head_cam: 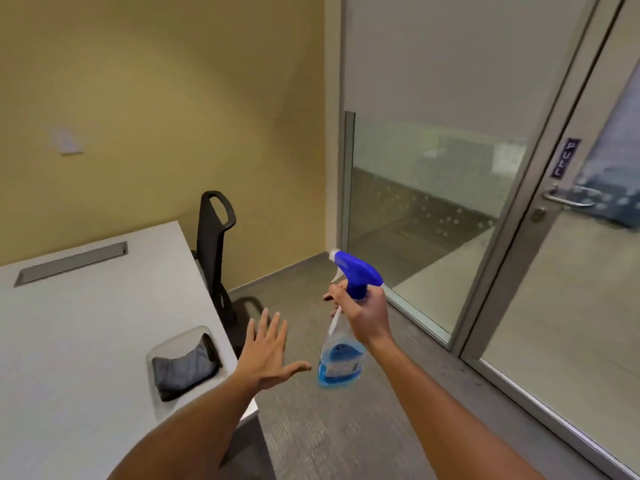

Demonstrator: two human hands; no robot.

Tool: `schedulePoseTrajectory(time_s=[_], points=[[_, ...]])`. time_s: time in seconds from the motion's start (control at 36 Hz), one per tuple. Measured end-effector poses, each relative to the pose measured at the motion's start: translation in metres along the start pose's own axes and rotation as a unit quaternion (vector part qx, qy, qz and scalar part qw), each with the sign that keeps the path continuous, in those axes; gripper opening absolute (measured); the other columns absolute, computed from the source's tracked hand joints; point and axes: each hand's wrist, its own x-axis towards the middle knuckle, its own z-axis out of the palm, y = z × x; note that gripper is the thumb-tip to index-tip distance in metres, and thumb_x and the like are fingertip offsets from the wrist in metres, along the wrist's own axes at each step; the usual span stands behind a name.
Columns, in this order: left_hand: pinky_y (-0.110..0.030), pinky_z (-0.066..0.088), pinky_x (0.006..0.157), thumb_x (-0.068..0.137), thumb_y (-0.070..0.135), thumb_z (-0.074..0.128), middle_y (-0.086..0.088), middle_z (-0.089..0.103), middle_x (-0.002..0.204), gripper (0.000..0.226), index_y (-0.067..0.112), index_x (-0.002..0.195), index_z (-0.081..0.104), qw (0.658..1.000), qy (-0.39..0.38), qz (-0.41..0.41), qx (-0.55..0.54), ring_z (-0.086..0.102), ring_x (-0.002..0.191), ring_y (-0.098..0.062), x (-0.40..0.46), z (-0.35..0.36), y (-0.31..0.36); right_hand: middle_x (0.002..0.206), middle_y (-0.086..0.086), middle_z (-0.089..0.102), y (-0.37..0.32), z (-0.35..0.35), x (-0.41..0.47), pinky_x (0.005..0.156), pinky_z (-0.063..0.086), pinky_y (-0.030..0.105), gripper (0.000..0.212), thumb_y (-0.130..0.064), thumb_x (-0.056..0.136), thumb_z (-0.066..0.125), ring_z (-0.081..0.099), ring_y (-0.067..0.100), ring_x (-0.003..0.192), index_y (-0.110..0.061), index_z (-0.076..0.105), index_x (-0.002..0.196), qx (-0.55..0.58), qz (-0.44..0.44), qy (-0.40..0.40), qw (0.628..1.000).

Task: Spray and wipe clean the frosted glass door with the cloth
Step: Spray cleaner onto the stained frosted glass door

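The right hand (367,317) gripped the spray bottle (343,355) by its neck; the left hand (268,355) hovered empty, fingers spread. The grey cloth (185,368) lay in a clear tray (207,332) on the surface (86,341), the frosted glass door (588,289) to the right.

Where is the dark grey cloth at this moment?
In the head view, the dark grey folded cloth lies in a clear plastic tray near the edge of the white table, lower left, just left of the open left hand.

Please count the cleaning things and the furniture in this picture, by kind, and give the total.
Spray bottle, held by the right hand: 1
Cloth, in a clear tray: 1
Tray: 1
Table: 1
Chair: 1
Total: 5
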Motion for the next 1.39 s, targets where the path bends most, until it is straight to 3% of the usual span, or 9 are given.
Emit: schedulePoseTrajectory(time_s=[0.14,0.36,0.53,0.67,0.81,0.94,1.06,1.22,1.39], points=[[-0.058,-0.01,0.125,0.064,0.102,0.0,-0.013,-0.007,0.17,0.133,0.013,0.163,0.004,0.998,-0.004,0.053,0.029,-0.02,0.155,-0.035,0.025,-0.009,0.053,0.074,0.012,0.071,-0.004,-0.056,-0.004,0.079,0.056,0.058,0.01,-0.031,0.08,0.071,0.069,0.046,0.088,-0.029,0.073,0.07,0.022,0.018,0.073,0.997],[-0.06,-0.008,0.125,0.074,0.097,0.007,-0.013,-0.002,0.171,0.12,0.017,0.163,0.014,0.991,-0.004,0.125,0.039,-0.019,0.155,-0.036,0.07,-0.014,0.124,0.096,0.016,0.077,-0.006,-0.132,-0.003,0.066,0.062,0.047,0.012,-0.006,0.094,0.063,0.074,0.03,0.102,-0.013,0.059,0.084,0.06,0.067,0.135,0.987],[-0.057,-0.015,0.122,0.079,0.094,0.014,-0.012,-0.003,0.171,0.112,0.019,0.162,0.019,0.985,0.0,0.167,0.041,-0.02,0.155,-0.035,0.112,-0.018,0.169,0.112,0.004,0.078,-0.011,-0.169,0.003,0.058,0.058,0.036,0.033,0.001,0.095,0.062,0.076,0.027,0.098,-0.014,0.059,0.124,0.05,0.112,0.124,0.985],[-0.058,-0.013,0.124,0.061,0.097,-0.005,-0.012,0.0,0.171,0.128,0.021,0.16,0.028,0.975,0.014,0.217,0.041,-0.019,0.155,-0.036,0.158,-0.025,0.196,0.114,-0.002,0.076,-0.004,-0.195,0.021,0.063,0.049,0.036,0.02,-0.018,0.096,0.066,0.077,0.029,0.09,-0.016,0.066,0.116,-0.032,0.109,0.125,0.986],[-0.056,-0.014,0.123,0.069,0.099,0.001,-0.015,0.009,0.17,0.124,0.019,0.157,0.035,0.965,0.046,0.257,0.02,-0.019,0.154,-0.033,0.219,-0.034,0.217,0.106,0.002,0.077,-0.001,-0.222,0.047,0.077,0.055,0.063,0.005,-0.016,0.099,0.065,0.075,0.024,0.083,-0.014,0.067,0.103,-0.07,0.08,0.208,0.972],[-0.053,-0.005,0.125,0.066,0.098,-0.004,-0.014,0.008,0.171,0.128,0.017,0.161,0.024,0.955,0.053,0.291,0.015,-0.012,0.157,-0.035,0.279,-0.058,0.239,0.107,0.002,0.076,-0.006,-0.243,0.08,0.067,0.056,0.048,0.006,-0.015,0.099,0.064,0.077,0.017,0.08,-0.02,0.063,0.099,-0.058,0.079,0.286,0.953],[-0.053,-0.003,0.126,0.061,0.097,-0.008,-0.013,0.005,0.171,0.132,0.017,0.161,0.023,0.945,0.079,0.317,0.007,-0.009,0.158,-0.034,0.318,-0.084,0.261,0.108,0.025,0.07,-0.004,-0.26,0.109,0.055,0.056,0.024,0.003,-0.008,0.098,0.064,0.072,0.028,0.109,-0.007,0.061,0.096,-0.051,0.054,0.29,0.954],[-0.053,-0.008,0.125,0.064,0.095,-0.005,-0.013,0.0,0.171,0.128,0.017,0.162,0.019,0.92,0.12,0.372,0.011,-0.011,0.157,-0.034,0.37,-0.127,0.298,0.109,0.015,0.074,-0.001,-0.281,0.143,0.054,0.054,0.025,0.019,0.01,0.093,0.056,0.074,0.033,0.097,-0.006,0.065,0.089,-0.092,0.041,0.328,0.939],[-0.054,-0.005,0.126,0.074,0.094,-0.001,-0.013,0.002,0.171,0.119,0.017,0.162,0.019,0.896,0.166,0.412,0.004,-0.009,0.157,-0.034,0.411,-0.16,0.344,0.105,-0.001,0.078,0.003,-0.317,0.169,0.059,0.052,0.042,0.015,-0.002,0.093,0.063,0.074,0.038,0.072,-0.012,0.068,0.103,-0.116,0.037,0.401,0.908]])
